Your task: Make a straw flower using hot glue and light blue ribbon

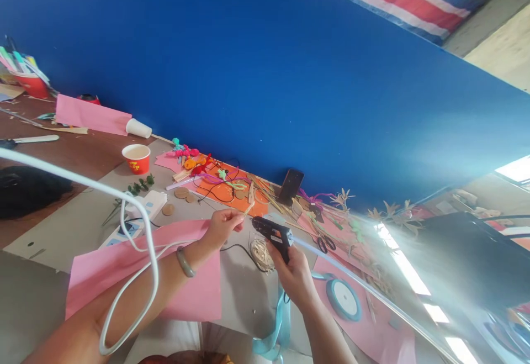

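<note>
My left hand [223,228] pinches a thin, pale wooden strip [249,209], its free end pointing up and to the right. My right hand [296,278] is wrapped round the grip of a black glue gun [271,232]. The gun's nozzle points left, close to the strip and my left fingertips; I cannot tell whether they touch. A long translucent glue stick [317,252] runs out from the gun's back. Below the gun lies a coil of pale raffia [261,254]. Pink paper [202,297] lies under my left forearm.
A white cable [154,242] loops over my left arm. Behind it are a power strip [155,205] and a red paper cup [136,159]. Craft scraps cover orange paper [260,207]. A phone [291,186] leans on the blue partition [248,77]. Scissors [326,243] and a ribbon spool [344,299] lie right.
</note>
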The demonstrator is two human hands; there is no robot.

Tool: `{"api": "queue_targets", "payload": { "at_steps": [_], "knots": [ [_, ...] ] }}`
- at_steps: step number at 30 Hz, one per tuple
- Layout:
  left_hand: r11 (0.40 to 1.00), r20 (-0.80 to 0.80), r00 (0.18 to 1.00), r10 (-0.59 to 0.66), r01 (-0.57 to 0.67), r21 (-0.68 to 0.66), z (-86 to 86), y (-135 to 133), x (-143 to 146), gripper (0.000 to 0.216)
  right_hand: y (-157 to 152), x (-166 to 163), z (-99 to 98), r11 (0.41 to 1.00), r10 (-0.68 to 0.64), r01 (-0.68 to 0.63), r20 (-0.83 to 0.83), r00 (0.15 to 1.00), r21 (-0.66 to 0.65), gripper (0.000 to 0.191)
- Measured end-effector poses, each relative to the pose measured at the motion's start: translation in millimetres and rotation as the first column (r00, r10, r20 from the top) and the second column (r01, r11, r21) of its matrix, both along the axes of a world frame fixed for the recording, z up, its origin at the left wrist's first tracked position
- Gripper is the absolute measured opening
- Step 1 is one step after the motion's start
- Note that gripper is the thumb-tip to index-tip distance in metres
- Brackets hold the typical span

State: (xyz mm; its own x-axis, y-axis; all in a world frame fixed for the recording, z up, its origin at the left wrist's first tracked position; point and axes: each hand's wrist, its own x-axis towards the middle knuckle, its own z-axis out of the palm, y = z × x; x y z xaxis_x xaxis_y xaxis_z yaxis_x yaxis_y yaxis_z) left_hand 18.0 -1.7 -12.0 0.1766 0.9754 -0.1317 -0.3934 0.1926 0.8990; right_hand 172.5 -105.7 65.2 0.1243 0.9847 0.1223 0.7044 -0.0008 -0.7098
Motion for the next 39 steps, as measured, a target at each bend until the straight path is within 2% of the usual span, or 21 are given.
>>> {"api": "queue_targets", "payload": {
  "at_steps": [10, 39],
  "knots": [
    [1.000, -0.015, 1.000, 0.005, -0.004, 0.027, -2.1, -1, 0, 0.014, 8, -2, -6.6, 0.999, -0.022, 0.016, 0.179, 0.984, 0.038, 0.041],
    [0.996, -0.044, 0.999, 0.023, -0.019, 0.091, 6.2, -5, -2, 0.017, 13, -4, -10.4, 0.999, -0.023, 0.010, 0.376, 0.927, 0.038, 0.041]
  ]
}}
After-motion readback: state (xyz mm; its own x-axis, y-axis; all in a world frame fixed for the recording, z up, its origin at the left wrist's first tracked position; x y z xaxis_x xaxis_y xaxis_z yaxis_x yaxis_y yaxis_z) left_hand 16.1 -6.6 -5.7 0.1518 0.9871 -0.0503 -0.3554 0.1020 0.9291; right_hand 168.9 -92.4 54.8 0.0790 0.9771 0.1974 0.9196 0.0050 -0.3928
